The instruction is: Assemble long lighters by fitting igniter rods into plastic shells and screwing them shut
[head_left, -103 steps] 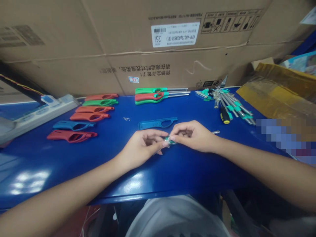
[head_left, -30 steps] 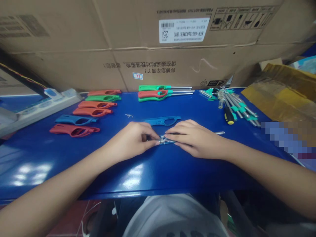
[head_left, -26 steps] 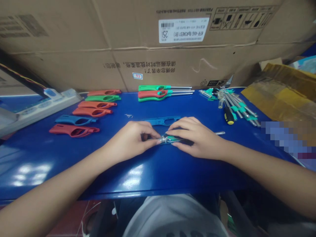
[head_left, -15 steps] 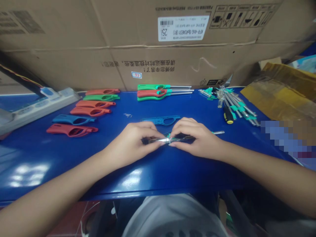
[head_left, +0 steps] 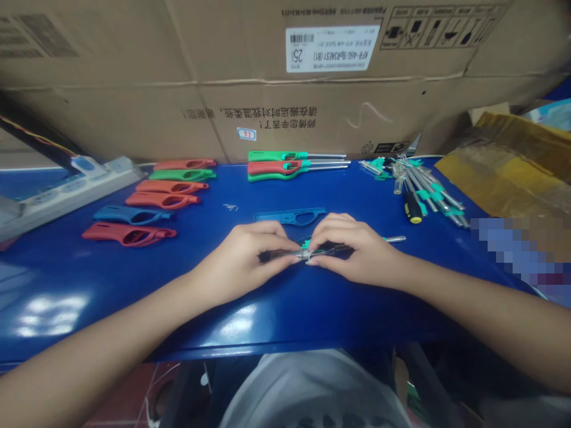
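Note:
My left hand [head_left: 254, 255] pinches a small shiny lighter part [head_left: 304, 254], clear and metallic, between thumb and forefinger. At the other end of this part, the closed thumb and fingers of my right hand [head_left: 352, 246] meet on it, by a thin whitish piece that looks like a tube or wire. Fingers hide most of it. A green bit shows just behind the fingertips. Beyond my hands lies a blue lighter handle shell [head_left: 289, 217], inner side up. A metal lighter tube [head_left: 395, 239] sticks out from behind my right hand; its other end is hidden.
Several red, orange, green and blue handle shells [head_left: 129, 234] lie at left, beside a white power strip [head_left: 66, 193]. Long lighters [head_left: 276, 169] lie at the back by a large carton [head_left: 147, 119]. Metal tubes [head_left: 430, 190] and a yellow-black screwdriver [head_left: 413, 208] lie at right.
The held part has turned slightly between my fingertips, and my left fingers have shifted a little to the right. Everything else on the table lies as before.

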### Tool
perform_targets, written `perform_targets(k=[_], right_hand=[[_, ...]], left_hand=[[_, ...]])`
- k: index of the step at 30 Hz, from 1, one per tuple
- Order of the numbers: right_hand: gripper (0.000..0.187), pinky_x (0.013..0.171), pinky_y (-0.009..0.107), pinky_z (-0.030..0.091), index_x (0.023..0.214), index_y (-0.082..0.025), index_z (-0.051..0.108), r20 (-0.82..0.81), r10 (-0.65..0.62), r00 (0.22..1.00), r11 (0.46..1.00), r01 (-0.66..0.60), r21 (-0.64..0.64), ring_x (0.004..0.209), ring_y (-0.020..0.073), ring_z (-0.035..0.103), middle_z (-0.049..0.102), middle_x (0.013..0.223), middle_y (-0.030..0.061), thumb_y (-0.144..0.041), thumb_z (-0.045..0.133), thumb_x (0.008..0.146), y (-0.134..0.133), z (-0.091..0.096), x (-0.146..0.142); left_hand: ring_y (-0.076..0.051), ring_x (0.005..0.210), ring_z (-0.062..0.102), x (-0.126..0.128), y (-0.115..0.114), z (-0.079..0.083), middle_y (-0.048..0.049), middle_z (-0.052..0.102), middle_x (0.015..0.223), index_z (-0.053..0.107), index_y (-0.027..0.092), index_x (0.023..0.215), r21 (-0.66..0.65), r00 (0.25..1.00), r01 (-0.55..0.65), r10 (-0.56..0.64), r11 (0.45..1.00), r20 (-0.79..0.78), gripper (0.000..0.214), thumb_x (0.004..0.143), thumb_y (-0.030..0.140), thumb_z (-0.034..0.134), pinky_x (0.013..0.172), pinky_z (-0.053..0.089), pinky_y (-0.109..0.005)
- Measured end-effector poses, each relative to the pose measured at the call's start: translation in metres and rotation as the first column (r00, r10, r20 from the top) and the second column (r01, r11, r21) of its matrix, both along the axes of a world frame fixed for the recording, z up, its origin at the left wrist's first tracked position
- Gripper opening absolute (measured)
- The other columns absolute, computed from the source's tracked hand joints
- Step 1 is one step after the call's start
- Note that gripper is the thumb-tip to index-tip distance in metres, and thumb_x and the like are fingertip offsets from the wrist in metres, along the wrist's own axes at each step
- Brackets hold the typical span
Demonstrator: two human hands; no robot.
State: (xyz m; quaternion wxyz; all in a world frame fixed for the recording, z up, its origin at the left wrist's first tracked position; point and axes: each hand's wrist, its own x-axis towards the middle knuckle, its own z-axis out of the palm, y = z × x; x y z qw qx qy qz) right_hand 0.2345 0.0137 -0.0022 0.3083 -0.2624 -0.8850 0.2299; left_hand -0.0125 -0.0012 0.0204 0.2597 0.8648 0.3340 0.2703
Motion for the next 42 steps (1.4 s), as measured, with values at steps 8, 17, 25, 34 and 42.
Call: perform_targets(k=[8,17,25,34,42], right_hand=[[0.011,0.088,0.036,0.04,0.098,-0.021,0.064,-0.004,-0.08,0.997,0.985,0.08,0.152,0.093,0.0178,0.061,0.065,0.098,0.0032,-0.023,0.072,0.091,-0.0013,0.0036,0.0013],[0.01,0.091,0.038,0.04,0.098,-0.021,0.067,-0.001,-0.036,0.999,0.987,0.036,0.155,0.096,0.0184,0.062,0.064,0.101,0.0045,-0.024,0.073,0.09,0.0007,0.0039,0.0061],[0.009,0.091,0.037,0.042,0.096,-0.02,0.065,-0.057,0.016,0.998,0.987,-0.007,0.158,0.094,0.0171,0.064,0.069,0.096,0.0038,-0.022,0.073,0.091,0.0014,0.0041,0.0044],[0.009,0.092,0.04,0.041,0.098,-0.019,0.067,0.055,0.0,0.998,0.957,-0.016,0.289,0.096,0.0191,0.063,0.069,0.098,0.006,-0.025,0.069,0.093,0.0018,0.0038,0.0057],[0.015,0.094,0.043,0.04,0.104,-0.018,0.068,0.196,-0.055,0.979,0.907,-0.033,0.421,0.099,0.0226,0.062,0.07,0.105,0.0096,-0.029,0.061,0.097,-0.0001,0.0074,0.006]], left_hand=[[-0.011,0.076,0.066,0.0001,-0.0015,0.0019,-0.0025,0.071,0.089,0.08,0.02,0.107,0.014,0.997,-0.06,0.059,0.998,0.039,0.018,0.091,0.022,0.072,0.071,0.052,-0.021],[-0.011,0.076,0.068,-0.0003,0.0,0.0028,-0.0032,0.072,0.089,0.081,0.018,0.106,-0.022,0.998,-0.032,0.033,0.999,0.058,0.018,0.091,0.023,0.074,0.071,0.053,-0.02],[-0.012,0.079,0.068,0.0004,0.0008,0.0014,-0.0036,0.072,0.091,0.08,0.018,0.108,0.001,0.996,-0.019,0.019,1.0,0.083,0.019,0.091,0.022,0.073,0.074,0.054,-0.022],[-0.012,0.079,0.069,0.0007,0.0,-0.0021,-0.0039,0.072,0.091,0.08,0.018,0.107,0.015,0.997,-0.015,0.014,1.0,0.071,0.018,0.091,0.022,0.073,0.074,0.054,-0.022],[-0.013,0.079,0.068,-0.0007,0.0022,-0.0006,-0.0044,0.072,0.091,0.08,0.02,0.107,0.036,1.0,-0.024,0.024,0.999,0.008,0.018,0.094,0.023,0.069,0.075,0.054,-0.024]])
